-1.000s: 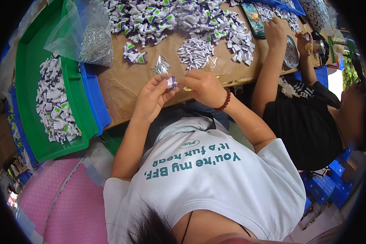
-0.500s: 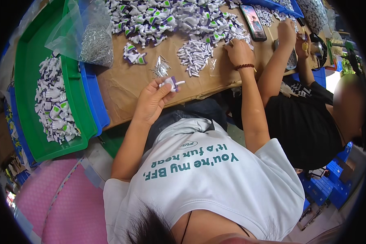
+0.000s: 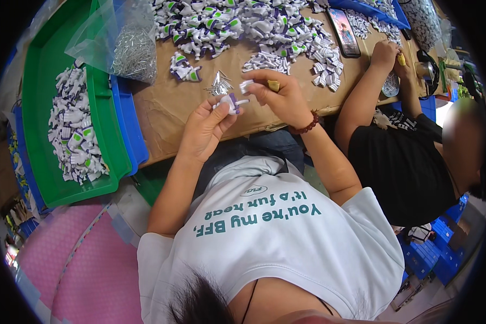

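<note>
My left hand [image 3: 206, 127] pinches a small white and purple plastic toy part [image 3: 233, 106], from which a thin white peg sticks out to the right. Close beside it, my right hand [image 3: 283, 100] holds a small white plastic piece [image 3: 246, 87] between thumb and fingertips. A yellow cover [image 3: 274, 85] wraps one finger of that hand. The two pieces are near each other but apart. Beyond my hands lie a little heap of thin metal pins [image 3: 219, 85], a pile of white pegs [image 3: 265, 62] and a pile of small white pieces [image 3: 327, 67].
A big heap of white, purple and green toy parts [image 3: 210, 24] covers the table's far side. A green tray [image 3: 105, 162] of similar parts is at left, by a clear bag of pins [image 3: 135, 54]. A phone [image 3: 344, 33] lies at right, near a co-worker's hand [image 3: 384, 55].
My right hand has come from the pile of white pieces toward my left hand, bringing one piece with it. My left hand stays nearly in place with the toy part.
</note>
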Tool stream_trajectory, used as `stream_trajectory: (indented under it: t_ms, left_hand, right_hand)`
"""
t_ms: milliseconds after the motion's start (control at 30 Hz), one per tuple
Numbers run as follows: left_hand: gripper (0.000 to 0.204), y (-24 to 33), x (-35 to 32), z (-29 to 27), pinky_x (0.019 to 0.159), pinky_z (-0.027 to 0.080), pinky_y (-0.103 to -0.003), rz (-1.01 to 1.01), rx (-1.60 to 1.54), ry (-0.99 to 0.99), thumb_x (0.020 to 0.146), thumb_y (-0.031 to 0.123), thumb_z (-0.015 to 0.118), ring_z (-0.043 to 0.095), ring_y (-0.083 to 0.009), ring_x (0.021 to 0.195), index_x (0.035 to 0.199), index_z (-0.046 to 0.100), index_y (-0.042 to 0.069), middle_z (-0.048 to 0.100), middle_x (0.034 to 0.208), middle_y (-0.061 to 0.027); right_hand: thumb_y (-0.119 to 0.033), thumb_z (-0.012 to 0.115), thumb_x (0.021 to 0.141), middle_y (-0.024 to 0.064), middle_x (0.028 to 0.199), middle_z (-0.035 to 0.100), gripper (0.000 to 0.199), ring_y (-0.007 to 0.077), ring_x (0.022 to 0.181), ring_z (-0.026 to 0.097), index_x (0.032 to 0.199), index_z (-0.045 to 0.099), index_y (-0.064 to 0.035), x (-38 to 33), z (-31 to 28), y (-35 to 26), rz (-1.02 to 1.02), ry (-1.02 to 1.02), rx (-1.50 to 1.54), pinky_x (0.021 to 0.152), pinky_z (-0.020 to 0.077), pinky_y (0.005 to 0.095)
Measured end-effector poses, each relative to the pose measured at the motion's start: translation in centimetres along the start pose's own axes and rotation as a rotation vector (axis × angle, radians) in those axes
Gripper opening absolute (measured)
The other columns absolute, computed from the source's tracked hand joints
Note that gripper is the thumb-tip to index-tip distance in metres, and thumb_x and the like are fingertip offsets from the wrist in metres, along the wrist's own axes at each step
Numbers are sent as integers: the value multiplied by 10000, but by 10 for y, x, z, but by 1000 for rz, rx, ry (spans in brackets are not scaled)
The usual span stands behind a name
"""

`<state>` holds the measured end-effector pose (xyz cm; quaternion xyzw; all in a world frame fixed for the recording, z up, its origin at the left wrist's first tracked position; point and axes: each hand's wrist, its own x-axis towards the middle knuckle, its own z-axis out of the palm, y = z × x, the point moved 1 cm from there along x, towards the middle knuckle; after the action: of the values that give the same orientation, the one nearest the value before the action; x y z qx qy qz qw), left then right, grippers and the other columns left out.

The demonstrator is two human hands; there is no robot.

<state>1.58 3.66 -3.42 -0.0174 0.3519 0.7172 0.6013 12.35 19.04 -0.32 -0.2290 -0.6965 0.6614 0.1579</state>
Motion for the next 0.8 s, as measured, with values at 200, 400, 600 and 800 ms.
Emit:
stream_trajectory:
  t_ms: [200,400,600,800]
  left_hand:
    - [190,1,-2,-1,763,519,-223,5,11,9,859,89,583,613,-171,880,1025,533,13,594,978,-69]
    - [187,0,-1,-4,752,519,-226,-3,6,26,857,91,586,616,-169,861,1021,537,15,597,977,-71]
    - [159,0,-4,-3,743,513,-233,37,38,66,857,82,582,618,-161,840,1000,552,19,609,958,-72]
    - [159,-4,-6,4,728,493,-231,143,211,130,847,51,590,592,-119,830,999,565,14,618,932,-66]
  right_hand:
    - [-82,636,817,1,725,607,198,28,594,495,998,605,-9,-2,12,-1,74,1,57,512,389,168]
    - [-86,673,784,11,722,626,165,36,602,513,924,631,-9,-3,11,1,56,14,64,525,404,180]
    - [-42,663,781,4,740,601,101,47,679,520,868,637,3,-7,6,5,-11,-71,-137,606,417,199]
    - [-39,670,761,26,738,619,100,59,679,536,851,642,-6,-7,4,-5,-43,-141,-158,623,429,215]
